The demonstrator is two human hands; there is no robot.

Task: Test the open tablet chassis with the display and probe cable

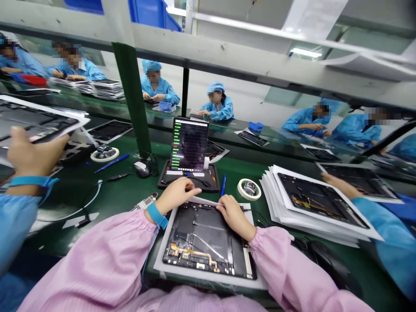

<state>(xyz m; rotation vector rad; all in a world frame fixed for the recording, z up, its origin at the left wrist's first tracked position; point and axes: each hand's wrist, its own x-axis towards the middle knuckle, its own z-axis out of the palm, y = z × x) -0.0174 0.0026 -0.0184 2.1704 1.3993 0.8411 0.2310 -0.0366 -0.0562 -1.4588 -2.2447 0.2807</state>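
Observation:
An opened tablet housing [208,236], with its dark inside, orange flex cable and thin strips, lies face up on a white sheet [162,255] in front of me. My left hand [177,195], wearing a blue wrist strap [156,215], is over its far left edge. The fingers curl in and the thumb points right; anything they hold is hidden. At the far edge, my right hand [235,216] is closed, fingertips pinching the raised white edge of the sheet. Just beyond stands a lit tablet screen [189,145] with green and red lines, in a black tray [165,177].
A stack of housings on white sheets [266,190] stands right. Near it lie a tape roll [240,190], a blue pen [223,185] and a black cable. Co-workers' hands show at left [32,149] and right [341,185]. A green post [131,99] rises behind a mouse [142,169].

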